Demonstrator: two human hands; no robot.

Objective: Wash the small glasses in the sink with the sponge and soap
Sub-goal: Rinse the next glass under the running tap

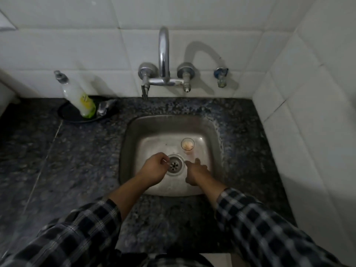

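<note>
A small glass with pale residue inside stands upright in the steel sink, right of the drain. My left hand is down in the basin, fingers curled around what looks like a second small clear glass at the drain's left edge; it is faint and partly hidden. Beside the drain on the right is my right hand, fingers stretched forward and holding nothing, just short of the upright glass. A soap bottle leans on a black dish at the back left. No sponge is visible.
The chrome tap with two valves hangs from the tiled wall above the sink; no water runs. A small blue valve sits to its right. A shiny metallic item lies on the dish. Dark granite counter surrounds the sink.
</note>
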